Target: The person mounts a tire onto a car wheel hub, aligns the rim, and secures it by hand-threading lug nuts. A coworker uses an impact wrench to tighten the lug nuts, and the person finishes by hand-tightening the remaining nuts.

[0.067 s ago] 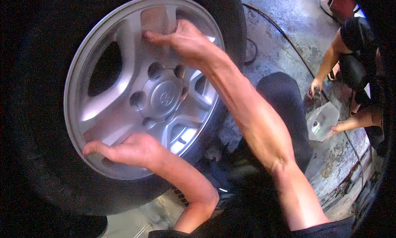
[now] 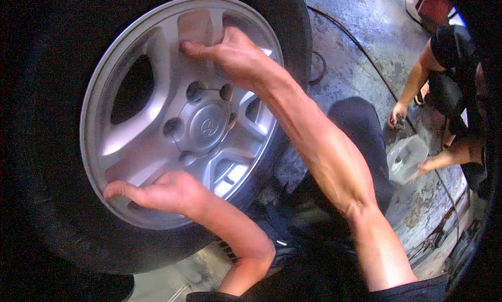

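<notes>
Hands (image 2: 164,192) (image 2: 238,56), half-curled, still grip the wheel (image 2: 171,105), virtually unmoved since before.

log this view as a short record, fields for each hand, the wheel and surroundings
left hand: at lower left of a round silver metal wheel, fingers partly hidden
right hand: at the wheel's upper part, fingers partly hidden
wheel details: round silver centre cap; black rubber tyre around it
right side: co-worker's hand holding a pale translucent container
ground: stained grey floor, long black cable on it
</notes>
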Available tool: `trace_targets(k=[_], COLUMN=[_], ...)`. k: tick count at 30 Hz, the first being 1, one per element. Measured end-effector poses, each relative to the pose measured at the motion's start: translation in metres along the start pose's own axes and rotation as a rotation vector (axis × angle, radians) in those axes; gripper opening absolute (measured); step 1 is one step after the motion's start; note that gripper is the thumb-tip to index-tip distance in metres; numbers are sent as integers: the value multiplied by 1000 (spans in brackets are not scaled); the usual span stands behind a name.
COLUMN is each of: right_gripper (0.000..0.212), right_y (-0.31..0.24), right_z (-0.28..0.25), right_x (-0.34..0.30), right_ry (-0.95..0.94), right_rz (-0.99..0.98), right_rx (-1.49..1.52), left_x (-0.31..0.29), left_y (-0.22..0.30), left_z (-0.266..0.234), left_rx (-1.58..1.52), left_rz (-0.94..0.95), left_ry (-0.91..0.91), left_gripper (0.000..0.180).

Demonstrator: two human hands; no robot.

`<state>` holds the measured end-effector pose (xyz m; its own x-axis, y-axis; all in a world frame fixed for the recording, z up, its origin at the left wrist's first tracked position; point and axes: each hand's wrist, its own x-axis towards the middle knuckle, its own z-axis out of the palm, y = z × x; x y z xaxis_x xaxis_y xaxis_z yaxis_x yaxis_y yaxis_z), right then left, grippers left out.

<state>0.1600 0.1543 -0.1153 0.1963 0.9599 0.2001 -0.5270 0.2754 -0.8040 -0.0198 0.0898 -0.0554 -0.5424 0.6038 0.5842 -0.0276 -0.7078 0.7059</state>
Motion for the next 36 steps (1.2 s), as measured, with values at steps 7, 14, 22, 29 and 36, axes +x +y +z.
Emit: trace_targets(k=[7,14,22,29,36], right_gripper=[36,31,29,39,40], right_y=[0,2,12,8,21], right_z=[4,7,7,8,12], right_x=[6,5,5,-4,-15], right_ry=[30,-9,-7,70,74], right_rz=[29,-59,-118,-179,-142], right_rx=[-18,104,136,163,133], left_x=[-2,3,2,12,9], left_y=[1,-1,5,4,-2], left_z=[3,-6,0,-13,-44], left_rx=[43,206,142,59,61], left_rz=[57,138,54,27,-30], left_ry=[-56,-72,40,-102,-224], left_gripper=[74,81,81,97,102])
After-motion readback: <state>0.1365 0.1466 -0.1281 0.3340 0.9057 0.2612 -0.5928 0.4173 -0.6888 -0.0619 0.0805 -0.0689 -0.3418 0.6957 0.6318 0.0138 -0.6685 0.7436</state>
